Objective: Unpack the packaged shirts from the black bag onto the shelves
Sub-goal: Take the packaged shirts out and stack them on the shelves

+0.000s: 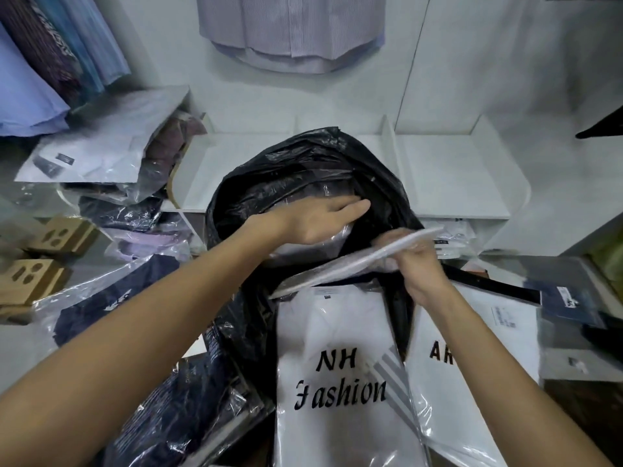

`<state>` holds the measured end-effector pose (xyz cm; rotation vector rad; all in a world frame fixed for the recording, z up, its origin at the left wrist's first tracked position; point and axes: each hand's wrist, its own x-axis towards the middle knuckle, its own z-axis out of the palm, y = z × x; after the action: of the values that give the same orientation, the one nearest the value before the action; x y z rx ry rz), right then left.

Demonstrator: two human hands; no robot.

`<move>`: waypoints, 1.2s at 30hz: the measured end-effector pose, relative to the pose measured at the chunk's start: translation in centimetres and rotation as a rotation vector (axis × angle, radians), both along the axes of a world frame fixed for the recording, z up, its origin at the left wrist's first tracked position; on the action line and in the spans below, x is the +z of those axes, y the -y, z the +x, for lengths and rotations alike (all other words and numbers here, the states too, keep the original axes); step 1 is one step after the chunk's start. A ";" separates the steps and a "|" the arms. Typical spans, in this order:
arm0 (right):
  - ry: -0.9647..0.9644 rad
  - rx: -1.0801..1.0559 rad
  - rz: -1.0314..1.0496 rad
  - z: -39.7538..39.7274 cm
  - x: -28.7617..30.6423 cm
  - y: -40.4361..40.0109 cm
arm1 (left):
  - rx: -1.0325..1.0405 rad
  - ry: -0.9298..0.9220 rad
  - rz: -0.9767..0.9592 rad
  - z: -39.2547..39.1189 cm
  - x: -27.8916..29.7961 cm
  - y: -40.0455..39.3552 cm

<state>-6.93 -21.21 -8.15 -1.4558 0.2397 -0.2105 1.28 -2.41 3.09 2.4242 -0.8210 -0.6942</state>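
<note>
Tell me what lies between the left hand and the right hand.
In the head view, the near rim of the black bag runs between the left hand, inside the bag, and the right hand, which grips a thin clear-wrapped packet outside it.

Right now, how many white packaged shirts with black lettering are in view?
2. One reading "NH Fashion" lies in front of the black bag; the other sits to its right, its lettering partly covered by the right hand's forearm. More may be hidden in the bag.
</note>
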 end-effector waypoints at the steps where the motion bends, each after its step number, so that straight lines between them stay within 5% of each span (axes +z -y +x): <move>1: 0.030 -0.038 0.026 0.1 0.8 0.3 | 0.015 -0.016 0.004 -0.3 0.5 -0.2; 4: 0.207 -0.046 0.062 0.0 3.6 1.3 | 0.105 -0.111 -0.019 -0.7 1.2 -1.3; 8: 0.508 0.222 -0.125 -2.6 5.2 0.8 | 0.266 -0.227 0.012 -1.0 -0.4 -3.2; 13: 0.124 0.503 -0.349 -7.0 -2.9 1.1 | 0.322 -0.334 0.163 -2.5 -6.6 -4.4; 18: -0.046 0.998 -0.897 -10.7 -8.8 2.7 | 0.139 -0.312 0.316 -3.3 -13.0 -3.1; 26: -0.259 1.406 -0.925 -10.6 -6.2 2.6 | 0.007 -0.140 0.456 -4.3 -16.2 -0.9; 29: -0.300 1.242 -0.795 -7.9 -4.4 1.8 | -0.033 -0.094 0.525 -4.6 -16.5 -0.6; 32: -0.219 0.715 -0.571 -3.8 -4.9 -0.8 | -0.050 -0.048 0.534 -5.0 -16.7 -0.4; 36: -0.429 0.217 -0.176 5.2 -8.7 -3.8 | -0.040 -0.028 0.569 -6.4 -16.5 -0.1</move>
<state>-1.70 -17.43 -16.83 -1.6802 0.4147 0.2671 -5.11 -2.34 -13.37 2.8886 -0.7345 -1.0965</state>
